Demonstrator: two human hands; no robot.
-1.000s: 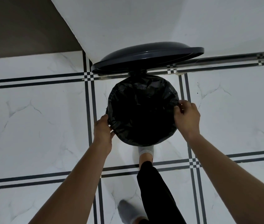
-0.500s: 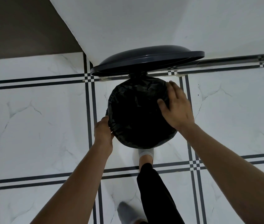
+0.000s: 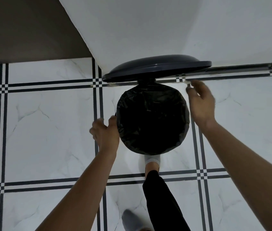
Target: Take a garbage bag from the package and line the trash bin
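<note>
White marble-look floor tiles (image 3: 48, 130), dark striped borders, white wall (image 3: 148, 27)

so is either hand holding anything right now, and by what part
Nothing is plainly held. The right hand is open beside the black plastic garbage bag; the blurred left hand sits at its left edge with no visible grip.

Crinkled plastic bag (image 3: 152, 120) (glossy lid (image 3: 157, 67))

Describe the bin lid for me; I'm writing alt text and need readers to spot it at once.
Start at the white wall where it meets the tiled floor. The round bin, lined with a black bag, stands there. The lid is the dark, smooth disc raised above it against the wall, unlike the crinkled bag.
</note>
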